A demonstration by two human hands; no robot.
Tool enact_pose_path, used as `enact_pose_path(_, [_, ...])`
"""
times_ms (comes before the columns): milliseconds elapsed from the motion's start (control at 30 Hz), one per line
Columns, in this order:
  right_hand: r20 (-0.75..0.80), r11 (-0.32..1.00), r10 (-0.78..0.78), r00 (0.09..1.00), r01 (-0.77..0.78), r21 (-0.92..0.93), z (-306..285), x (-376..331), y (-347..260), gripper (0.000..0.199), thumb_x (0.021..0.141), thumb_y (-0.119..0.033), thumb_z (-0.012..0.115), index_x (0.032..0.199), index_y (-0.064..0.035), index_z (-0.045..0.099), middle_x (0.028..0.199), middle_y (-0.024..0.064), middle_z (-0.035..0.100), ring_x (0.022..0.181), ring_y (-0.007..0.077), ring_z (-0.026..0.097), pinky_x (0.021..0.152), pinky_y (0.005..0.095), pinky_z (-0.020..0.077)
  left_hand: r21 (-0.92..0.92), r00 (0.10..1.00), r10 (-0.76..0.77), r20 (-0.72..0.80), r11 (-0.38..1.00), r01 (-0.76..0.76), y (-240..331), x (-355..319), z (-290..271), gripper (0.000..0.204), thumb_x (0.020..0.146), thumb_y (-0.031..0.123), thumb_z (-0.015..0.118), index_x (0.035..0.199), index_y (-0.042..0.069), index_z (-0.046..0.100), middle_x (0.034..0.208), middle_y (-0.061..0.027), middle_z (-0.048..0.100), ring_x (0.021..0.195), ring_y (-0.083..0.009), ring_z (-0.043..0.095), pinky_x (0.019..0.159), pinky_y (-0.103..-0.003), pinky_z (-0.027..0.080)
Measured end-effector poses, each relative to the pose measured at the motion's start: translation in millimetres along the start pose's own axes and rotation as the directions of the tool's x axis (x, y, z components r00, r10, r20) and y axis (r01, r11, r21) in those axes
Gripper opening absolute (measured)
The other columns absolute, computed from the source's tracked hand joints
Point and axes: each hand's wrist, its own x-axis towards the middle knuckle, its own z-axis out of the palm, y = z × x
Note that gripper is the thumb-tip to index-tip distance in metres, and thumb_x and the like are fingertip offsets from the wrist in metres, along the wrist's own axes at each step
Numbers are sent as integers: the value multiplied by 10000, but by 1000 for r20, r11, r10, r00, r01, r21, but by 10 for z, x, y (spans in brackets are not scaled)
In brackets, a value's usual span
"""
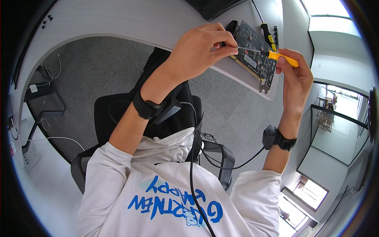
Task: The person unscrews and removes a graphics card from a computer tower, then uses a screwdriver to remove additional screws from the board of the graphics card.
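My right hand [295,75] grips the yellow handle of a screwdriver [283,58], its thin shaft pointing left across a dark circuit board. The thumb and forefinger of my left hand [201,47] are pinched together at the shaft's tip; whatever sits between them is too small to make out. Beneath the shaft, the circuit board [258,65], which looks like a graphics card, lies on the desk with a gold contact edge and a metal bracket end. Beyond it rests a second screwdriver [268,36] with a black and yellow handle.
The pale desk [130,21] curves round from the left, and the board lies near its right corner. Several small black pieces [47,20] are at the far left. A black box-like object [211,8] stands at the back. A black chair [103,114] is under me; a cable [192,170] runs down my front.
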Motion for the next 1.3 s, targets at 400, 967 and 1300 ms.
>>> enact_pose_path(400, [30,998,-53,998,54,-13,16,-23,-39,156,941,21,701,1093,32,737,1030,78,683,798,103,628,668,224,513,33,1000,-13,12,999,13,46,-7,-37,103,956,180,721,971,87,763,882,17,633,666,-78,525,603,-241,419])
enact_pose_path(967, [-307,979,49,951,15,203,-402,-354,223,173,968,-11,681,1128,44,717,958,73,656,816,138,587,738,268,452,-125,996,-64,-61,991,56,166,-22,-115,182,969,51,561,825,14,665,784,-17,561,653,-91,463,592,-257,362])
enact_pose_path(1300, [-335,976,75,939,-1,216,-307,-423,175,162,945,3,694,1102,37,713,960,58,659,807,131,583,738,262,459,-28,996,86,-28,996,-87,321,75,-185,220,856,-72,648,986,46,780,861,-3,629,728,-77,502,647,-240,385])
